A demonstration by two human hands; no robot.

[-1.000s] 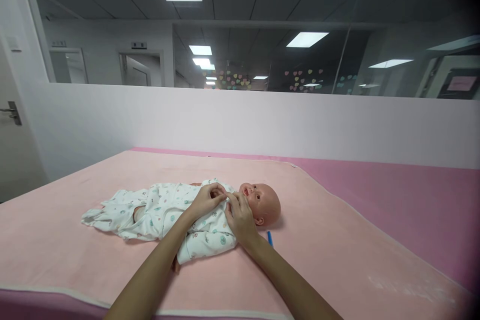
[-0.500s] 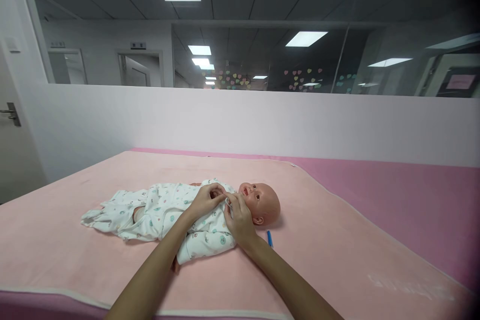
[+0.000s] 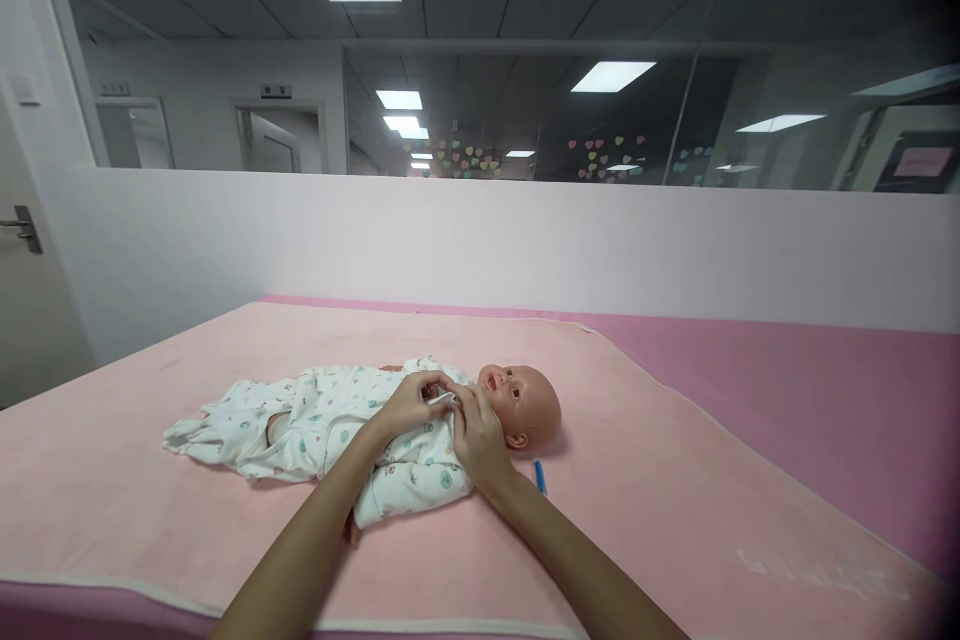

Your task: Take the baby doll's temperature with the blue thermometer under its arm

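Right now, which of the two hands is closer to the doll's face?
The right hand. Its fingers sit just under the baby doll's chin at the romper collar, while the left hand rests further down the chest.

Blue pen (image 3: 539, 476) — pink blanket (image 3: 675, 510)

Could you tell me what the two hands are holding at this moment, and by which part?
Both the left hand and right hand pinch the doll's patterned romper at its neckline, just below the chin.
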